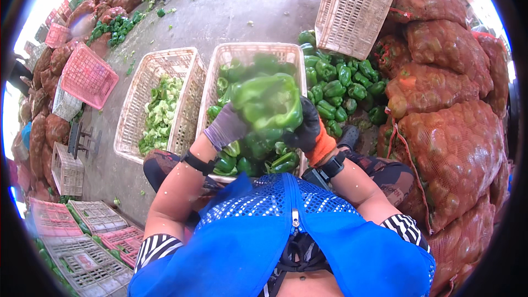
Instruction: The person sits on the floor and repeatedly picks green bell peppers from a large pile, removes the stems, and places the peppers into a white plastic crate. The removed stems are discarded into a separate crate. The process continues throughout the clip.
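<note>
A large green bell pepper (267,96), slightly blurred and apparently opened on its near side, is held up in front of me between both hands. My left hand (227,125), in a greyish-purple glove, grips its left side, the fingertips hidden behind it. From the right, my right hand (309,135) in a black and orange glove closes round the pepper's edge; whether it also holds a tool cannot be seen. Right beneath is a pale plastic crate (207,85) with several green peppers in it, some of them cut open.
To the left, another pale crate (125,113) contains light-green pepper cores and scraps. Loose peppers (341,85) lie on the right under a tilted crate (355,11). Red mesh sacks (451,143) are stacked at the right. Pink and white crates (88,77) line the left side.
</note>
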A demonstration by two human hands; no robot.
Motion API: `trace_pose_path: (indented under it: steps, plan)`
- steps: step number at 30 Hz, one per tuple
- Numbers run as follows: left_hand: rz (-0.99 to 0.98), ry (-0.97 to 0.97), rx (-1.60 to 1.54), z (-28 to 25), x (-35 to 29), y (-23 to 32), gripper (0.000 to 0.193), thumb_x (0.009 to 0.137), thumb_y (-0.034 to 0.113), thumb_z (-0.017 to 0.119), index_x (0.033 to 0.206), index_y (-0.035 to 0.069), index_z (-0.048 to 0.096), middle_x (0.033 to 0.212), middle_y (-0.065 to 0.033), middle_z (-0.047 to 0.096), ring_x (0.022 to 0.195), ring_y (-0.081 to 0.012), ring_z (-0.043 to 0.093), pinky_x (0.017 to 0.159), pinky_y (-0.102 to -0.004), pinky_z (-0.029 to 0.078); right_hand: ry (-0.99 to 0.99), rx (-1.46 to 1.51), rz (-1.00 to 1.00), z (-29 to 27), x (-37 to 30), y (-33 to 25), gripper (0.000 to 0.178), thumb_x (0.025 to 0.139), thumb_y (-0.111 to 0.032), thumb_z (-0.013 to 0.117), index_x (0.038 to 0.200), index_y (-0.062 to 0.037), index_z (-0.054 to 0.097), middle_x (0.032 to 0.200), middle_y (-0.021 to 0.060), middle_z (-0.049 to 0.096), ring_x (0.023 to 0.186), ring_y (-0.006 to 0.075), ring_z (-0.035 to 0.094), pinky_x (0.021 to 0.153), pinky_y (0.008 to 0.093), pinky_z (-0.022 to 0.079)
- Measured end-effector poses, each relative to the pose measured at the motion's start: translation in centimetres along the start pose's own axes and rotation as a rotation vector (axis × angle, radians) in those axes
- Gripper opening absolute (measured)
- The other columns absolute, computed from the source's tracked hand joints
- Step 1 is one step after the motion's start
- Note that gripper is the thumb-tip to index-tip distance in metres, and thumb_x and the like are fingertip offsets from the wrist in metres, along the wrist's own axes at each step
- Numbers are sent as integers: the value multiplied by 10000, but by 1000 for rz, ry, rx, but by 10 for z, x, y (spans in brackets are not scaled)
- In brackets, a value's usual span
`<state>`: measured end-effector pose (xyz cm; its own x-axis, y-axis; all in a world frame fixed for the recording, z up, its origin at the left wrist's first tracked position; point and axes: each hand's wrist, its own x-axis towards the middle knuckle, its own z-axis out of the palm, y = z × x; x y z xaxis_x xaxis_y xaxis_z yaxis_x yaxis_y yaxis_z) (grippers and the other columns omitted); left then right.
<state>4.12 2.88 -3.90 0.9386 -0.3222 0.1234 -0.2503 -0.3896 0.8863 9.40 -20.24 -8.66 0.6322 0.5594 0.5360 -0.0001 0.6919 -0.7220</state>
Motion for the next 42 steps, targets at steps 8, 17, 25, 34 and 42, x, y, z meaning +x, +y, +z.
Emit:
trace_pose_path:
  steps: [8,17,25,34,42]
  plan:
    - [-925,210,-620,23,-9,-48,188,822,39,688,997,94,648,756,-22,615,619,-181,572,553,-350,503,79,-381,868,-8,15,0,422,794,-101,774,1181,-37,618,1125,83,659,1032,181,624,898,345,528]
    - [-1014,297,-387,-5,-24,-21,287,807,51,752,1054,82,607,780,-70,649,554,-200,594,444,-374,496,183,-711,544,2,43,-5,577,866,-450,710,1307,-104,575,1209,92,622,1050,189,623,836,332,543]
    - [-447,159,259,-41,-17,35,511,821,195,771,1269,44,577,1108,-78,697,941,-186,661,818,-307,548,268,360,762,40,63,-2,456,982,-386,535,1308,-69,570,1165,62,648,987,178,646,796,338,555]
    - [-646,612,-526,-4,-17,35,353,844,146,754,1170,77,637,960,-51,686,744,-135,628,615,-290,524,63,-660,164,43,40,18,470,912,-195,633,1332,-17,521,1134,104,677,985,225,664,819,337,539]
    - [-824,823,-1172,20,-15,-10,259,869,181,748,1055,47,628,783,-59,658,538,-188,594,453,-351,502,-18,-1055,108,38,26,12,623,751,-134,737,1314,7,510,1005,169,694,920,334,679,793,382,541]
